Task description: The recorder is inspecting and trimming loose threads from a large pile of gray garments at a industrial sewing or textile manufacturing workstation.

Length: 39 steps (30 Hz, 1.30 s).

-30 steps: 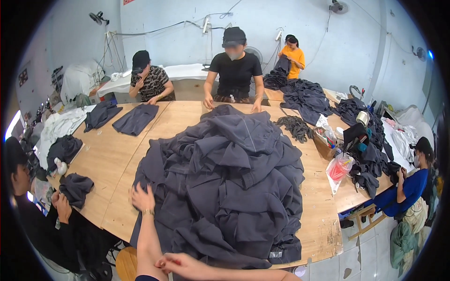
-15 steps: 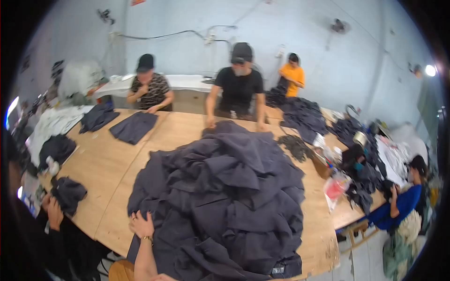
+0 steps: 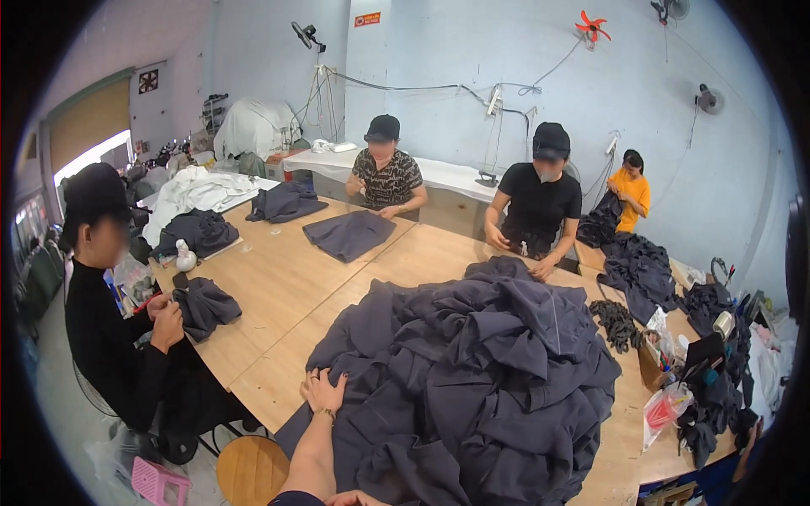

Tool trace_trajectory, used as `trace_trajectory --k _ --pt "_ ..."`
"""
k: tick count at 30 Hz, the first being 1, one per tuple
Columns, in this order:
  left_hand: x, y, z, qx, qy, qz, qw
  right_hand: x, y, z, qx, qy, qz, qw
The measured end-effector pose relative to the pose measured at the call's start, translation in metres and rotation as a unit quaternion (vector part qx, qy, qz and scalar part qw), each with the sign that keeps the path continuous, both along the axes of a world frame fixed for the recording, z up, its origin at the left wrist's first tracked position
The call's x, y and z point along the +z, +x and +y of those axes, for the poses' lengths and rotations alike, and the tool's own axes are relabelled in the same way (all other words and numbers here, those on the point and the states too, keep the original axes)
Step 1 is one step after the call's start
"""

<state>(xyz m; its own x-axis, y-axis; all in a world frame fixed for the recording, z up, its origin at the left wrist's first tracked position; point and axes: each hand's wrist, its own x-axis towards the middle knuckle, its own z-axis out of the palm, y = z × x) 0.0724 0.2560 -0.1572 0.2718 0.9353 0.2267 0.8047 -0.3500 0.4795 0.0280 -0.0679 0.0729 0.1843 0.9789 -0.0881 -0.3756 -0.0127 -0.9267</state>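
L hand [image 3: 323,392] kept flat, fingers spread, unclenched on pile [image 3: 472,379] edge – view lifted; R hand [image 3: 359,499] barely seen, grip can't be told.

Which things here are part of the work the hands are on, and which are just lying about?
In hand: left hand resting on the big pile of dark garments; right hand barely in view.

Lying about: wooden stool, pink plastic stool, white cloth heap, red bag.

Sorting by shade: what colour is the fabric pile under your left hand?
Dark navy-grey, plain; the pile shows best in the head view.
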Motion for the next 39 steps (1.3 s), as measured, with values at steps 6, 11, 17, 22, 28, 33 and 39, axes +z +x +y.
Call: trace_trajectory --k 6,11,17,22,28,33,39 --pt "0.002 0.009 -0.003 -0.011 -0.006 -0.002 1.000 -0.014 0.001 0.001 -0.011 0.058 -0.017 0.998" --pt "0.000 0.008 -0.004 -0.010 -0.007 -0.010 1.000 -0.026 0.004 -0.006 -0.019 0.119 -0.085 0.989" --pt "-0.001 0.006 -0.007 -0.013 0.007 -0.012 1.000 -0.009 0.021 -0.019 0.145 0.009 -0.099 0.984" --pt "-0.001 0.006 0.000 -0.011 0.022 -0.003 1.000 -0.024 0.016 -0.007 0.020 0.130 -0.085 0.988" --pt "-0.004 0.011 0.008 -0.018 0.060 -0.019 0.998 -0.009 0.049 -0.021 0.187 0.071 0.049 0.979" --pt "0.018 -0.016 -0.016 -0.105 0.124 -0.323 0.932 -0.032 0.081 -0.055 -0.225 -0.117 -0.264 0.930" --pt "0.052 -0.076 -0.154 -0.119 -0.072 -0.357 0.924 -0.086 0.121 -0.065 -0.354 -0.182 -0.397 0.827"
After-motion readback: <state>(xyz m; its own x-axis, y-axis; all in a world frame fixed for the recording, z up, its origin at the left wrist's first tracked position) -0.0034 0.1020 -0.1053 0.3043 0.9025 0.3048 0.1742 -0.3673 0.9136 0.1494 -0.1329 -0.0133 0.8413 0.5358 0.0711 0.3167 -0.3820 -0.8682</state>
